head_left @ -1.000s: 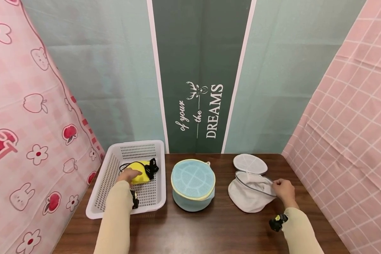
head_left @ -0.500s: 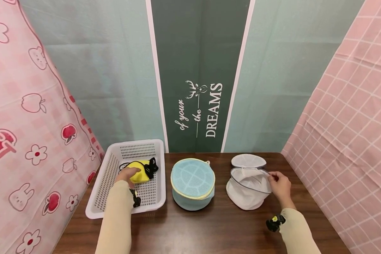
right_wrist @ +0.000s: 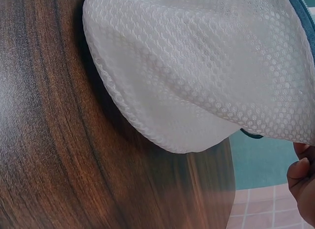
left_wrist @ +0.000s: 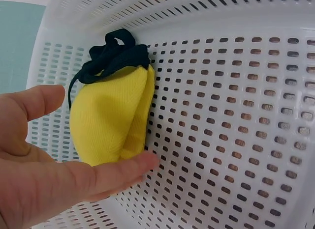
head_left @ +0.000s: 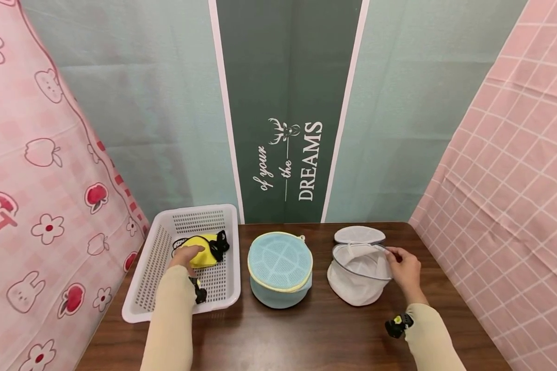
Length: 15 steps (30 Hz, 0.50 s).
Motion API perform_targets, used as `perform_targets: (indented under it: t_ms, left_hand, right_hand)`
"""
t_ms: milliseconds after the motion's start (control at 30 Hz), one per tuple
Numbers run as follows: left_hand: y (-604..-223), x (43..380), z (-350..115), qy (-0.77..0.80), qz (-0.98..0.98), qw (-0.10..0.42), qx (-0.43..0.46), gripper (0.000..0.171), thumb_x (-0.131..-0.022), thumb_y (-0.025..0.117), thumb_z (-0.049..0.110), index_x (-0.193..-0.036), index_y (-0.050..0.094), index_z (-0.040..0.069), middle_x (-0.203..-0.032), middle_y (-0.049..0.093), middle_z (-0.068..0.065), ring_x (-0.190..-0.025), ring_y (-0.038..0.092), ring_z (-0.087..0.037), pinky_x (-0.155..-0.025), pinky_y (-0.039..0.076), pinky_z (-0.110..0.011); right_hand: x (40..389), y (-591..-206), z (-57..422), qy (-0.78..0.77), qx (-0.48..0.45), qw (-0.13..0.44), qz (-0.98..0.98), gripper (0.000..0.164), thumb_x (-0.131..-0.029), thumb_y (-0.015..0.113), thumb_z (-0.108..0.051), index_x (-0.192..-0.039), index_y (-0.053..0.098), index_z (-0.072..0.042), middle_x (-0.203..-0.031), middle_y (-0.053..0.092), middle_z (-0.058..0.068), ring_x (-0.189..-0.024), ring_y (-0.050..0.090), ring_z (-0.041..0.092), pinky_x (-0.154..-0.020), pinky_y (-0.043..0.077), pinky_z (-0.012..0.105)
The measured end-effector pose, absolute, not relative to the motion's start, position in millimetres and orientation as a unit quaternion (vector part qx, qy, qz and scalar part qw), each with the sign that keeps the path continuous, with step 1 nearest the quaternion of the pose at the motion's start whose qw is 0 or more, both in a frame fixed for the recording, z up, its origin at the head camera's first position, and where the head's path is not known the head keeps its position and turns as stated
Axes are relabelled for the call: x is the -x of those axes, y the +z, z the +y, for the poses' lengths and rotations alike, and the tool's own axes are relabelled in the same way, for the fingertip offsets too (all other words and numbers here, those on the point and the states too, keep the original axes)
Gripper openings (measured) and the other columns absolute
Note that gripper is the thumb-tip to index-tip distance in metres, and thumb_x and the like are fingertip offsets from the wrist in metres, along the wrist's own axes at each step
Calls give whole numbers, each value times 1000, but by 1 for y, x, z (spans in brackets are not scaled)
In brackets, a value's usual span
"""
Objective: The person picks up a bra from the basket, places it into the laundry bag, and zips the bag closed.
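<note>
Inside the white basket (head_left: 235, 268) lies a cup-shaped yellow ribbed garment with black straps (left_wrist: 106, 111), like a folded bra. My left hand (head_left: 183, 255) is over its near left side. In the left wrist view the fingers are straight along the garment's lower edge, the thumb spread apart above them. On the right, my right hand (head_left: 406, 270) pinches the grey-zippered rim of a round white mesh laundry bag (head_left: 353, 286). That bag stands with its mouth uncovered and its round lid (head_left: 359, 235) folded back behind it. In the right wrist view its white mesh wall (right_wrist: 162, 62) sags.
Between the basket and the white bag stands a round light-blue mesh laundry bag (head_left: 280, 296) with a yellow-edged lid covering it. All of them are on a dark wooden table (head_left: 278, 340). Pink curtains (head_left: 492, 206) flank both sides, and a green curtain hangs behind.
My right hand has lifted the white bag's rim and drawn it slightly left, so the bag stands more upright and its mouth is rounder. My left hand has stayed by the yellow garment.
</note>
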<state>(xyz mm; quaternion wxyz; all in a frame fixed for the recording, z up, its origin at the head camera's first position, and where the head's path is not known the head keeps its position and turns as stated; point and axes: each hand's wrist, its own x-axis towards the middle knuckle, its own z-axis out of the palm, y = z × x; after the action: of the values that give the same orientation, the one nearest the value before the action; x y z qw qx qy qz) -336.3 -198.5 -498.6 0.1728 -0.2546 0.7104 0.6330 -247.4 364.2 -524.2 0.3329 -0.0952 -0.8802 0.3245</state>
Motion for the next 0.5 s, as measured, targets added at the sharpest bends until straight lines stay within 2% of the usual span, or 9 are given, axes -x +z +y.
perform_targets:
  t_ms: [67, 133, 300, 500]
  left_hand:
    - [-501, 337, -200, 647, 697, 169, 260, 88, -93, 48, 19, -139, -24, -5, -145, -15, -31, -130, 4, -53, -96, 26, -61]
    - [-501, 339, -199, 655, 686, 163, 271, 88, -93, 47, 18, -139, -25, -4, -145, -13, -31, -131, 7, -51, -98, 25, -58]
    - [-502, 343, -195, 653, 678, 141, 306, 88, -94, 50, 21, -142, -21, 0, -145, 5, -32, -128, 23, -48, -97, 31, -54]
    - [-507, 343, -193, 650, 688, 106, 303, 81, -95, 47, 19, -145, -14, 2, -136, 24, -34, -115, 40, -46, -92, 38, -53]
  right_hand:
    - [248, -525, 363, 325, 95, 328, -882, 9, -83, 66, -4, -89, 70, 2, -81, 66, 17, -69, 55, 27, -57, 36, 26]
    - [248, -526, 363, 327, 99, 321, -883, 9, -84, 66, -5, -89, 70, 2, -82, 67, 17, -70, 55, 27, -58, 37, 26]
    - [249, -527, 362, 331, 100, 310, -886, 10, -84, 65, -4, -89, 71, 2, -82, 66, 16, -71, 55, 26, -57, 38, 27]
    - [249, -528, 362, 330, 96, 309, -887, 9, -83, 66, -4, -89, 71, 2, -81, 66, 16, -70, 55, 26, -57, 38, 28]
